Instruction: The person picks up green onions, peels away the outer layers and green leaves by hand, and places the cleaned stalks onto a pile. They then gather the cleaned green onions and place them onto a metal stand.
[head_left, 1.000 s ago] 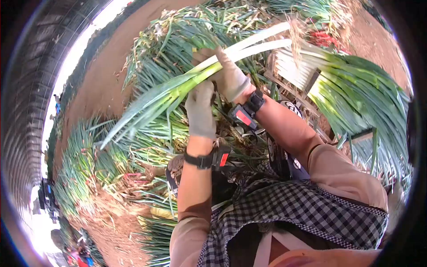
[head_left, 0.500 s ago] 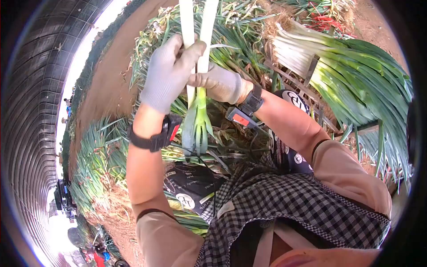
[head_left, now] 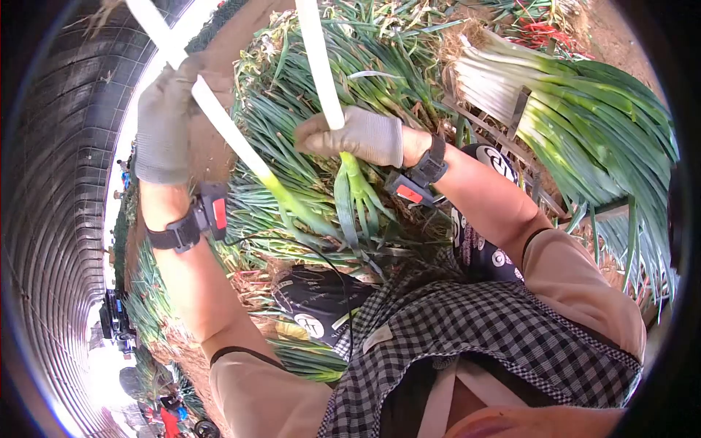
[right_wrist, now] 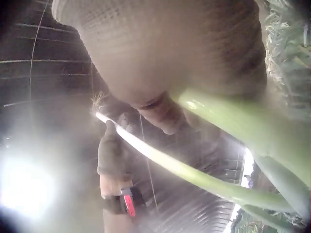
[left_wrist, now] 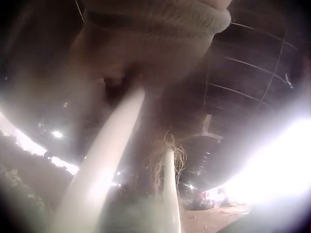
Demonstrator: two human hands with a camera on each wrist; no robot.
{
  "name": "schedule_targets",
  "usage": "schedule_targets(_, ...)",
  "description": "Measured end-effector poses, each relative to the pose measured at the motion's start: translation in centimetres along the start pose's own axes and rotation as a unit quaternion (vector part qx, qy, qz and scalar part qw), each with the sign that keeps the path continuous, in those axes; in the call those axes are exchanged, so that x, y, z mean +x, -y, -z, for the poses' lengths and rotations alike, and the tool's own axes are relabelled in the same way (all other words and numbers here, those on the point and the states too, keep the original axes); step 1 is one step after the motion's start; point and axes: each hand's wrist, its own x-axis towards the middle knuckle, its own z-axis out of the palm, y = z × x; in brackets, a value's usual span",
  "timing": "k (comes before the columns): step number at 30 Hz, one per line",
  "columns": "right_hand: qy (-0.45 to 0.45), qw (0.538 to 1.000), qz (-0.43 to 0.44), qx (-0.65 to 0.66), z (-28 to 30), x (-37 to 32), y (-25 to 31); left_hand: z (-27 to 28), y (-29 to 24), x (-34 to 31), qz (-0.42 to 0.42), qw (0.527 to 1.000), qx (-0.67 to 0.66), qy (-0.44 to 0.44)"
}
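My gloved left hand [head_left: 162, 128], raised at the left, grips the white shank of a long green onion [head_left: 230, 131] near its root end. That stalk slants down to the right, its green leaves ending below my other hand. Closer to my body, my gloved right hand [head_left: 358, 136] holds a second green onion [head_left: 319, 58] where white turns to green; it stands nearly upright with trimmed-looking leaves below. In the left wrist view the second stalk's stringy roots [left_wrist: 170, 153] show. The right wrist view shows the first onion [right_wrist: 160, 156] running from the left hand [right_wrist: 114, 153].
A large heap of green onions [head_left: 285, 109] lies in front of me. To the right, a neat bundle of onions [head_left: 591, 139] rests on a rack with upright posts [head_left: 518, 111]. Red ties [head_left: 548, 35] lie behind it. A ribbed tunnel roof [head_left: 58, 182] arches at the left.
Both hands first held the two onions together, slanting, then turned them upright. Now the left hand has moved left with one stalk, apart from the onion in the right hand.
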Motion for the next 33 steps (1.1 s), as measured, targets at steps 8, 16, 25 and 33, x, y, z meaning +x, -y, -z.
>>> schedule_targets(8, 0.072, 0.989, 0.125, 0.042, -0.8, -1.0, 1.2, -6.0, 3.1, -1.5, 0.095, 0.989, -0.043, 0.107)
schedule_targets(16, 0.218, 0.955, 0.094, 0.178, 0.6, -0.8, -0.6, -8.4, 2.3, -2.6, 0.059, 0.984, 0.097, 0.136)
schedule_targets(25, 0.058, 0.997, -0.039, -0.017, -1.4, -2.1, 0.0, -12.1, 2.5, -2.9, 0.116, 0.958, -0.259, 0.027)
schedule_targets(33, -0.113, 0.982, 0.099, -0.118, -4.5, -4.9, -1.8, -9.4, -5.9, -1.1, -0.028, 0.962, -0.178, -0.206)
